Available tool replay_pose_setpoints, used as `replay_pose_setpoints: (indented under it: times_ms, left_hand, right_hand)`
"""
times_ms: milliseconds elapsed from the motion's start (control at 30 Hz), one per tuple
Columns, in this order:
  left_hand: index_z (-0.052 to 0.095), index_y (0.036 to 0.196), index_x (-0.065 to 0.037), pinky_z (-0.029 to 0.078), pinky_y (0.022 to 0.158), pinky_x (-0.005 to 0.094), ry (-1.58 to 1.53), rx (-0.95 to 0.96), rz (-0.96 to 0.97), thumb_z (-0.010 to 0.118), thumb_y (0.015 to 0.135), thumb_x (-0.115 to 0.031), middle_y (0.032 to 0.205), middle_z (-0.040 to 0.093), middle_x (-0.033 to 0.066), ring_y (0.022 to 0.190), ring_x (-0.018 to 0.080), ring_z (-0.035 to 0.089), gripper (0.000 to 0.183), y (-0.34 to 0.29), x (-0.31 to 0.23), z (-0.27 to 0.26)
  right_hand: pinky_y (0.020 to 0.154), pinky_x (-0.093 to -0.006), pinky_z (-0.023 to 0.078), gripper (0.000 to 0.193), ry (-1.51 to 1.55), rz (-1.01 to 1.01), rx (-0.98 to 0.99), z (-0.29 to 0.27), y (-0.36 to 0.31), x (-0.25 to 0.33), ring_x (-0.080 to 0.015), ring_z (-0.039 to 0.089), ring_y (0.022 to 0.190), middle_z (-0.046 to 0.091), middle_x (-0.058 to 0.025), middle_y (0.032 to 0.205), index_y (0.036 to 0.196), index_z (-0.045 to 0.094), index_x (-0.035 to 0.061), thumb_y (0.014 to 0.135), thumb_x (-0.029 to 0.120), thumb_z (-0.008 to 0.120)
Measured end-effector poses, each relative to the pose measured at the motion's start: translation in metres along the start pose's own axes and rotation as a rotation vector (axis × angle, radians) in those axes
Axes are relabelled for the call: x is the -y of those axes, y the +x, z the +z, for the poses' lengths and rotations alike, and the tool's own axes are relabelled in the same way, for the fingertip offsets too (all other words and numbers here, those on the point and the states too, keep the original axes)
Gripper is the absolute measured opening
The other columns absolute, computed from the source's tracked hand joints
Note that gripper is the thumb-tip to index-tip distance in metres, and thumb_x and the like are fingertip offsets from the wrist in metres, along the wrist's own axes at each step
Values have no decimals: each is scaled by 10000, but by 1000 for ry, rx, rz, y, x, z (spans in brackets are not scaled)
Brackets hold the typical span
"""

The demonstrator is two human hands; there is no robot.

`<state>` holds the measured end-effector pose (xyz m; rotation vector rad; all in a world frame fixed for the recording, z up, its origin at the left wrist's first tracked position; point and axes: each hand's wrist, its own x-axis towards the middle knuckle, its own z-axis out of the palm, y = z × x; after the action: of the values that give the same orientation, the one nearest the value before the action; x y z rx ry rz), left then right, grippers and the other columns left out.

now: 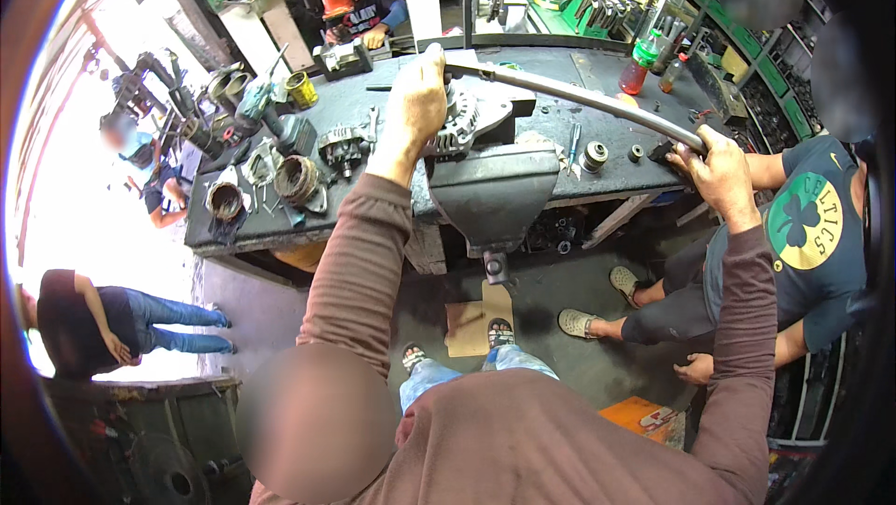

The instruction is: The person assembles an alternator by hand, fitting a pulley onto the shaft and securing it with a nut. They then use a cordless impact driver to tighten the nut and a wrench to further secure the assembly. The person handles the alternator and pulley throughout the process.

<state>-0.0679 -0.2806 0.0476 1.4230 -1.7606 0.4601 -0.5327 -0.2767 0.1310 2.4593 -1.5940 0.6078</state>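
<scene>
A long metal bar (pixel 597 102) spans from the vise to the right, over the workbench. My left hand (pixel 417 99) is closed round its left end, beside a finned metal housing like an alternator (pixel 464 122). That housing sits at the jaws of a large grey bench vise (pixel 495 189); my left hand partly hides it. Further right, my right hand (pixel 721 176) grips the bar's other end. How the bar meets the housing is hidden behind my left hand. Below the bar lie a blue-handled tool (pixel 573 141), a round metal part (pixel 594 158) and a small ring (pixel 637 152).
Left on the dark bench (pixel 551 76) are a teal power tool (pixel 289 132), a copper-wound ring (pixel 297 178), another housing (pixel 343 145) and a yellow can (pixel 301 90). A red-liquid bottle (pixel 638 66) stands right. A person (pixel 793 225) sits close by my right arm; others are farther off.
</scene>
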Motion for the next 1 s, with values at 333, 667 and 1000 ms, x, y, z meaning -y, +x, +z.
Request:
replay_pose_setpoints:
  times_ms: [333,667,1000]
  left_hand:
    - [674,1151,-27,609,747,466,262,-114,-9,578,985,-119,968,734,205,847,368,737,212,21,11,36]
    - [649,1006,-81,563,729,392,548,-205,78,581,941,-127,880,704,117,806,274,719,105,18,22,52]
    - [657,1096,9,602,797,413,282,-17,-35,610,931,-114,1047,716,237,904,348,744,211,25,7,29]
  right_hand:
    - [855,-555,566,370,-196,232,-31,-2,-10,26,-439,723,1000,764,-195,1017,966,741,90,919,457,746]
    - [909,-535,576,289,-240,275,111,-22,-20,43,-419,737,1027,774,-207,1043,1023,784,96,895,333,681]
    - [942,-520,587,281,-282,324,114,-21,-34,57,-416,741,1062,777,-187,1095,1055,770,92,889,269,630]
